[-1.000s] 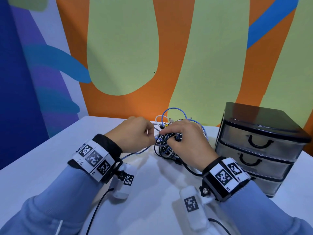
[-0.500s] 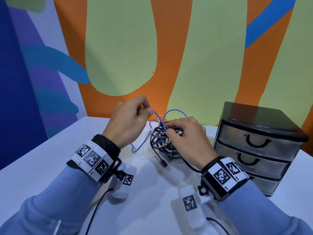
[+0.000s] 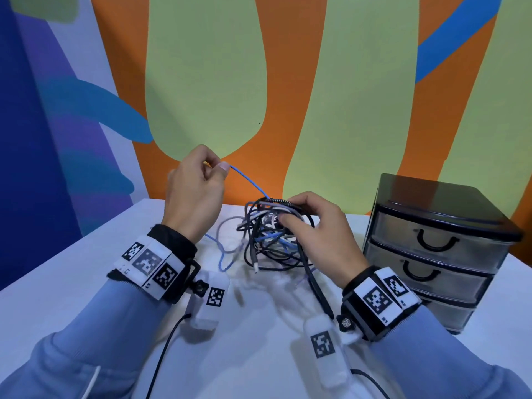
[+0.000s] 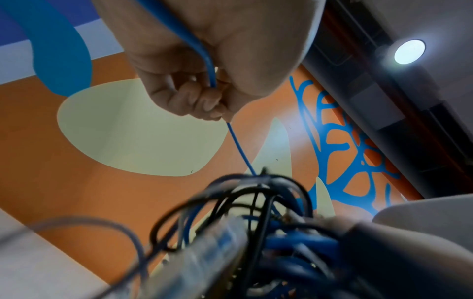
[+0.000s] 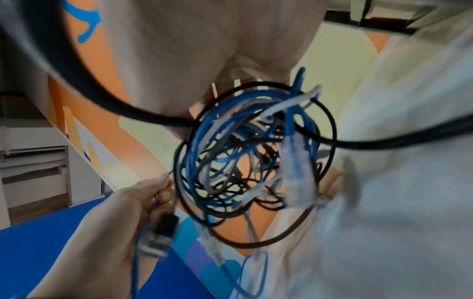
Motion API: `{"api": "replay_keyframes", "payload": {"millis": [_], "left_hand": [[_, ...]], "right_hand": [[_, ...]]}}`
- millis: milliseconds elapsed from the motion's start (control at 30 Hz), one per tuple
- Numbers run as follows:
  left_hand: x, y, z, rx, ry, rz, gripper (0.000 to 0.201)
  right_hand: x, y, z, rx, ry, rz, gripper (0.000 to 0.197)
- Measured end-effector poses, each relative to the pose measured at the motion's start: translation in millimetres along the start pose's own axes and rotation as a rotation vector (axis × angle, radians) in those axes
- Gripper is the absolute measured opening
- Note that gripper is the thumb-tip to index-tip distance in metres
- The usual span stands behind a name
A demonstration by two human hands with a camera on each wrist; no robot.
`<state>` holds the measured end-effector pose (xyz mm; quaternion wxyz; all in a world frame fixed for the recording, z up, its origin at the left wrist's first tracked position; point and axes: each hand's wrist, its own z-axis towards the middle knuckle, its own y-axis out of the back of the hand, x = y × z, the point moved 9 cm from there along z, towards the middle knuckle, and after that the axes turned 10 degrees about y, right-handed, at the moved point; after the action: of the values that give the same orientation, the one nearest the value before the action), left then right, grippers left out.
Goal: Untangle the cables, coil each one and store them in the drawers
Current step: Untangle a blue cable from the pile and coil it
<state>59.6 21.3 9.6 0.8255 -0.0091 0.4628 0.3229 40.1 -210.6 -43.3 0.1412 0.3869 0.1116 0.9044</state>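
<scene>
A tangled bundle of black, blue and grey cables hangs just above the white table at its middle. My right hand grips the top of the bundle and holds it up. My left hand is raised to the left of it and pinches a thin blue cable that runs taut down into the bundle. The pinch also shows in the left wrist view, with the blue cable leaving the fingers. From the right wrist, the cable bundle fills the middle.
A black drawer unit with three shut translucent drawers stands at the right on the table. A painted wall rises just behind the table. A thick black cable trails from the bundle toward my right wrist.
My left hand has risen up and to the left, drawing the blue cable out taut. My right hand has lifted the bundle off the table.
</scene>
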Motion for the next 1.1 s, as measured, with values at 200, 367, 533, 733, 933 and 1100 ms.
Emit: {"api": "replay_keyframes", "payload": {"millis": [200,367,533,733,933,1100], "left_hand": [[22.5,17.9,12.0,-0.09,0.13,-0.076,0.017],[35.0,25.2,18.4,-0.134,0.186,-0.097,0.017],[35.5,31.9,19.6,-0.142,0.21,-0.136,0.019],[20.7,10.0,15.3,0.069,0.074,0.028,0.012],[-12.1,-36.7,-18.0,0.514,-0.209,0.197,0.026],[-16.0,-44.5,-31.0,0.704,-0.216,0.189,0.013]], "right_hand": [[-12.1,-9.4,1.8,-0.02,-0.116,0.241,0.018],[-14.4,-6.6,2.3,-0.036,-0.152,0.342,0.038],[-16.3,-5.9,1.8,-0.057,-0.141,0.32,0.042],[-21.8,-7.6,-1.9,-0.056,-0.141,0.322,0.038],[-19.8,-9.5,-1.2,-0.03,-0.093,0.302,0.044],[-11.9,-0.6,-0.4,-0.086,-0.004,0.228,0.044]]}}
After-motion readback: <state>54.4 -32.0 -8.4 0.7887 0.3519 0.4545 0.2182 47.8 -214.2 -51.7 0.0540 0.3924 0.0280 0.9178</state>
